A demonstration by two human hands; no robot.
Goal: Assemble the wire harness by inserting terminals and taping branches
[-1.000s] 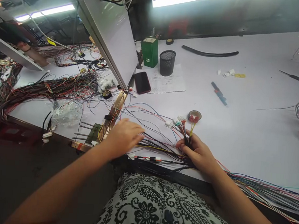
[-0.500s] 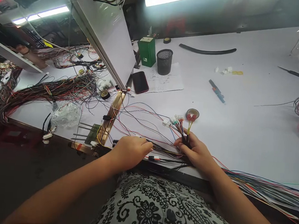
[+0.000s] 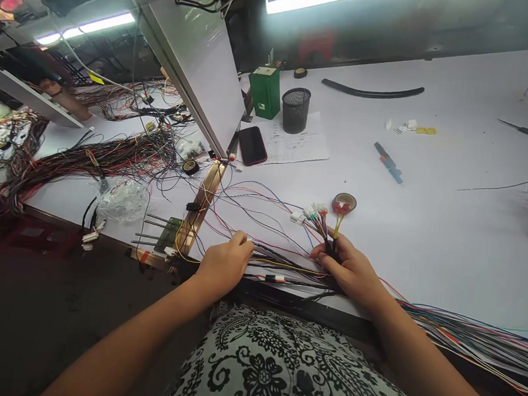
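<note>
Along the table's front edge, the right hand is clamped round some wires, plugs poking away from the body. Left hand has its fingers pinched together on the wires, which run lengthwise left to right. Further out, the paper's print and green box's label are too tiny to read. Can't tell what's in the mesh cup.

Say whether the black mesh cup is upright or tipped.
Upright. The mesh cup stands with its round rim facing up and its base on the paper.
</note>
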